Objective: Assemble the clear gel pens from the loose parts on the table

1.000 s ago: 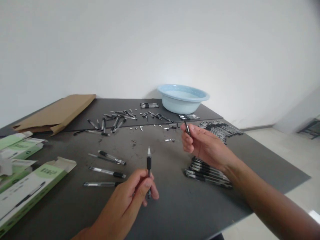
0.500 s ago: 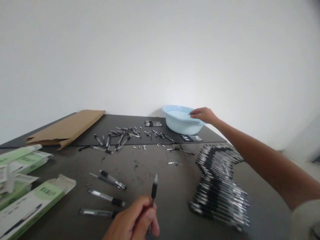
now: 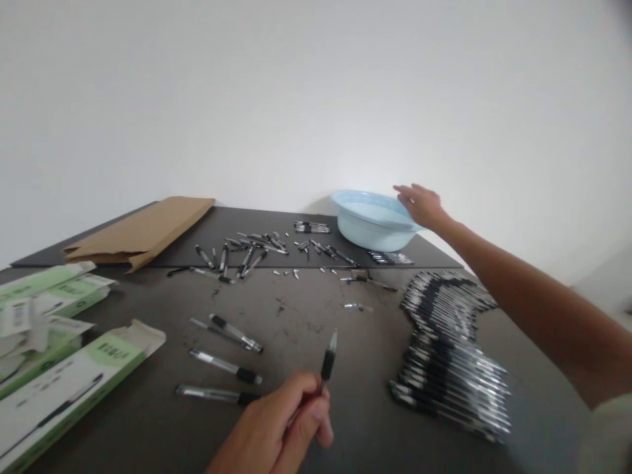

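Note:
My left hand is closed around a pen with a black grip, held upright with its tip pointing up. My right hand reaches out over the right rim of a light blue basin. Its fingers are stretched out and I see nothing in them. Several loose pens lie left of my left hand. To its right is a big layered row of pens with black grips, lying side by side under my right forearm.
Green and white pen boxes are piled at the left, in front of a brown paper envelope. Scattered pen parts and small tips lie mid-table. Neat pen bundles lie near the basin. A white wall stands behind.
My right hand has lifted slightly and its fingers have opened; the small dark thing it pinched is out of sight. The view has tilted a little. My left hand keeps the pen.

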A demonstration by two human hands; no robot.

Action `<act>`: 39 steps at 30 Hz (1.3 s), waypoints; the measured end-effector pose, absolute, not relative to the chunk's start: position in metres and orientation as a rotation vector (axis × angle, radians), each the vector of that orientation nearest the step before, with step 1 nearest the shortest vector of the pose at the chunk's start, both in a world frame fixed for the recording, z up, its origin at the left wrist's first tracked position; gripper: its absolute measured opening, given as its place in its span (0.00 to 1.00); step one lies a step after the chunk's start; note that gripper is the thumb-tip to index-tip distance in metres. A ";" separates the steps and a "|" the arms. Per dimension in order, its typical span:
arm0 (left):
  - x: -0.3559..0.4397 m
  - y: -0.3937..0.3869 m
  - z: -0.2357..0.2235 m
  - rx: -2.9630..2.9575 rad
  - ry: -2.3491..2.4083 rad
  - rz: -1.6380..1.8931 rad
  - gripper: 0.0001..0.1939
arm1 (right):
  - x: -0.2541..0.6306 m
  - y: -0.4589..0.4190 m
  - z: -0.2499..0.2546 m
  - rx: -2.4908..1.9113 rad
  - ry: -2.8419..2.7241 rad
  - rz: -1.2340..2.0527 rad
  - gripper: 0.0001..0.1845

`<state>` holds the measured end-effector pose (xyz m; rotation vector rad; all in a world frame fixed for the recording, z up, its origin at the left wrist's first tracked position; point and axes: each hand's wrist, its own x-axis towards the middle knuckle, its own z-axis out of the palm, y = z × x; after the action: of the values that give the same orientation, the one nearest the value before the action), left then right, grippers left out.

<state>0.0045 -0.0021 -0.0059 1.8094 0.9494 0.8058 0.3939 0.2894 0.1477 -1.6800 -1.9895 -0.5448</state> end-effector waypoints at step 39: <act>0.008 -0.015 0.009 1.934 0.858 0.907 0.11 | 0.180 0.235 0.033 -1.486 -2.733 0.047 0.17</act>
<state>0.0083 -0.0152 0.0093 1.9336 0.8584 0.9068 0.1802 0.2353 0.0334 -1.4856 -2.7332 0.0467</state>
